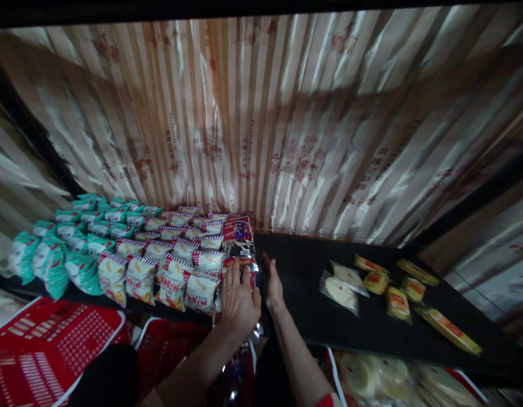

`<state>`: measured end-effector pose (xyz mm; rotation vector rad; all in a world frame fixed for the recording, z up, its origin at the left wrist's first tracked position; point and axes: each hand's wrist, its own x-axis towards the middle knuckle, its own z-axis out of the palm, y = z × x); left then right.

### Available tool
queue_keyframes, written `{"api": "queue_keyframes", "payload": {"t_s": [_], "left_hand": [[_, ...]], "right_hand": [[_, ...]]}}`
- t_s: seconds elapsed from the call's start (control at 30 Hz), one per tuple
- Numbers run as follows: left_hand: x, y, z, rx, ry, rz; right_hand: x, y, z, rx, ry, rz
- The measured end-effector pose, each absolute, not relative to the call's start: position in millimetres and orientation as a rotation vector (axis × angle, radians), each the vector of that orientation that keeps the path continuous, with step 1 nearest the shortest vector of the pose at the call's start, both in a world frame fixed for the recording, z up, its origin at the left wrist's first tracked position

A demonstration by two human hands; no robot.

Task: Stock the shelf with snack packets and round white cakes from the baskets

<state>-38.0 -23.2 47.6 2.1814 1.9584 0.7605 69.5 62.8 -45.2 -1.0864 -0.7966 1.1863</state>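
A row of dark red, shiny snack packets [238, 227] runs from the back of the black shelf [297, 282] to its front edge. My left hand [238, 297] lies flat on top of these packets, fingers stretched toward the back. Just to their right, my right hand [273, 284] stands on edge with its fingers extended and its palm facing the row; I cannot tell whether it touches them. White and yellow chip bags [172, 282] stand in rows close against the left side of the red packets.
Teal bags [81, 271] fill the shelf's left end. Flat round breads in clear bags [341, 291] and yellow packets [397, 302] lie to the right. Below the front edge are red baskets [57, 339] and more bagged rounds [371, 373]. Striped sheeting [265, 113] hangs behind.
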Motion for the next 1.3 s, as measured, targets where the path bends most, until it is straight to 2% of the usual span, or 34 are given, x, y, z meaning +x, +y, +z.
{"api": "queue_keyframes", "payload": {"t_s": [0.27,0.77,0.93,1.1,1.2,1.3], "left_hand": [[-42,-23,43,2.217,1.886,0.794],[-44,-26,43,2.178,1.786,0.916],[-51,-42,36,2.223,1.718,1.060],[-76,-107,29,2.342,1.387,1.238],[-101,-155,8,2.373,1.154,1.079],[-128,-188,-31,2.248,1.178,0.761]], "right_hand": [[73,-11,-45,-1.101,-0.700,1.261],[53,-41,-40,-1.156,-0.848,1.155],[55,-48,-42,-1.193,-0.829,1.059],[55,-78,-29,-1.257,-0.744,0.783],[53,-112,-22,-1.301,-0.734,0.690],[42,-148,-27,-1.359,-0.886,0.836]]}}
